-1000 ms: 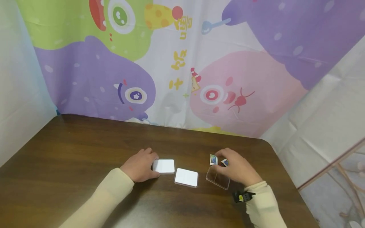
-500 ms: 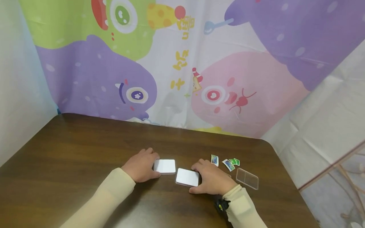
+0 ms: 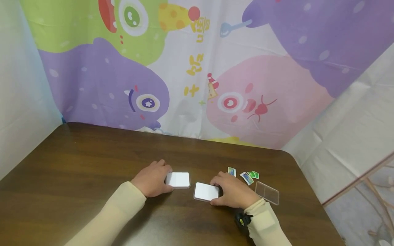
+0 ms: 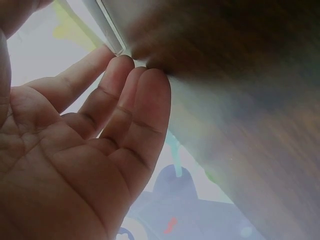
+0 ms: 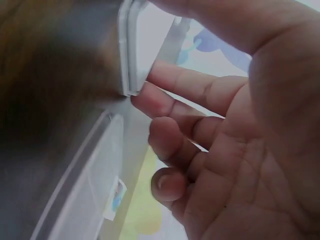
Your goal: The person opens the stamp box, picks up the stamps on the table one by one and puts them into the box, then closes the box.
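Observation:
Two flat clear plastic cases with white tops lie side by side on the wooden table. In the head view, my left hand holds the left case by its left end, thumb at the near edge and index finger at the far edge. My right hand grips the right case at its right end, between thumb and fingers. The right wrist view shows that case's corner against my fingertips, the other fingers loosely curled. In the left wrist view my fingers extend, and a case corner touches the index tip.
Right of my right hand lies a clear empty plastic lid or tray. Beyond it are several small stamp-like pictures, one blue and some green; another sits behind my right hand. A printed cartoon cloth hangs behind the table.
My right hand moved the clear tray to the right and let it go, then took hold of the right case and slid it slightly right. My left hand stayed in place.

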### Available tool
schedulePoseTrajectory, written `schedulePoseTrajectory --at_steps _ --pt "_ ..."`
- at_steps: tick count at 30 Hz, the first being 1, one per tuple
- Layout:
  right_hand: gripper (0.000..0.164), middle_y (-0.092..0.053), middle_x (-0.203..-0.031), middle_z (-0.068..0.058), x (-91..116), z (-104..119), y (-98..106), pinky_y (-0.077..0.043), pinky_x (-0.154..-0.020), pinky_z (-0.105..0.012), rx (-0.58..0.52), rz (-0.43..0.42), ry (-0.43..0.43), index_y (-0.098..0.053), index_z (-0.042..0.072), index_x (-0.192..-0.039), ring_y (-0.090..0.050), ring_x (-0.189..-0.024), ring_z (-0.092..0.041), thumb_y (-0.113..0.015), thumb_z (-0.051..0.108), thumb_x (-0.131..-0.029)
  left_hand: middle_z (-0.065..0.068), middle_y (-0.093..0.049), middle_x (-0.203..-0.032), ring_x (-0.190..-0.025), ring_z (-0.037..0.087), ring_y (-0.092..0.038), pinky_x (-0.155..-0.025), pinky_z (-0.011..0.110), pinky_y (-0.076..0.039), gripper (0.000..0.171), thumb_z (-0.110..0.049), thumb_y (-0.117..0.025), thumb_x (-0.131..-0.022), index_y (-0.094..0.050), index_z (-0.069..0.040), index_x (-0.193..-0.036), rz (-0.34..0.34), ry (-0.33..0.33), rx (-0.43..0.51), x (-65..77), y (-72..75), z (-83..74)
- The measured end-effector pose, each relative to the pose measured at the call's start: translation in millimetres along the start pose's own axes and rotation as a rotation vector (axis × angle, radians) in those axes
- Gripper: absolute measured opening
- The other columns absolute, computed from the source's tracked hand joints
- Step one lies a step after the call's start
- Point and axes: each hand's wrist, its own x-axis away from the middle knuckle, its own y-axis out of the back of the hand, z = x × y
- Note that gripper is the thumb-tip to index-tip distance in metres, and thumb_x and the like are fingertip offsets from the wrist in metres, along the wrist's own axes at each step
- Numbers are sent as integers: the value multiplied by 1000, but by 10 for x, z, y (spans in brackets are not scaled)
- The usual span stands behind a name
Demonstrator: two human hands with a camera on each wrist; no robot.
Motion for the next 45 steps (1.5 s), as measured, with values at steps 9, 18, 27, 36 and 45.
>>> schedulePoseTrajectory --at_steps 9,18,27,36,45 --pt "44 -64 -104 1 18 -115 35 -51 -80 -35 -16 -19 4 -71 9 -116 -56 -90 -13 -83 37 -85 9 -59 -105 -93 26 -54 -81 46 -52 50 -31 -87 -81 -68 -2 -117 5 6 15 13 19 -10" --pt "9 -62 -89 0 56 -341 39 -47 -76 -41 98 -287 -291 -71 11 -100 -54 -82 -18 -74 16 -92 9 -60 -106 -94 27 -55 -82 46 -52 51 -31 -88 -81 -68 -2 -117 3 -5 10 1 -3 -16" --pt "22 -67 -115 -14 50 -396 -26 -45 -95 -60 133 -287 -364 -74 7 -116 -62 -107 -37 -69 16 -96 9 -59 -104 -92 26 -54 -80 45 -52 48 -30 -87 -81 -69 -2 -115 -9 -15 12 5 -9 -31" --pt "29 -63 -124 -17 52 -375 -62 -37 -107 -65 97 -216 -366 -72 7 -121 -57 -118 -41 -62 12 -95 9 -59 -103 -91 26 -53 -79 44 -51 48 -30 -87 -80 -69 -3 -114 -9 -12 12 3 -17 -26" --pt "35 -64 -126 -17 17 -357 -78 -22 -118 -66 68 -206 -322 -69 6 -128 -56 -126 -40 -66 16 -95 8 -59 -99 -89 25 -54 -78 45 -52 48 -31 -88 -79 -70 -3 -113 -21 -10 6 -1 -32 -25"
